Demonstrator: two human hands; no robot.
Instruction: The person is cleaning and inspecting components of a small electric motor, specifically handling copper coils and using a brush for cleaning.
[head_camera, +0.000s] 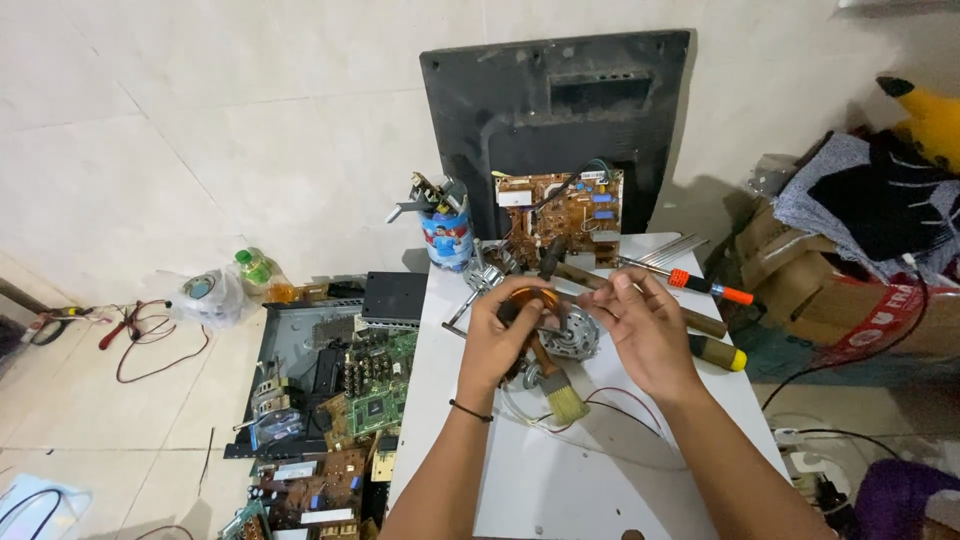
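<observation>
the left hand (497, 340) is clamped around a small electric motor (555, 330) with copper windings, holding it just above the white table (560, 480) with a paintbrush (560, 392) tucked under the same grip. the right hand (645, 330) has its fingertips pinched together beside the motor, seemingly on a thin wire. this looks like mid-inspection or cleaning; the next move needs a steady hold. screwdrivers (700, 285) crowd the far edge, with bare tabletop nearer.

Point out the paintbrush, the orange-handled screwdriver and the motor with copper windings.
paintbrush (567, 403), head view, on its bristles.
orange-handled screwdriver (712, 289), head view, on the handle.
motor with copper windings (573, 340), head view, on its metal housing.
</observation>
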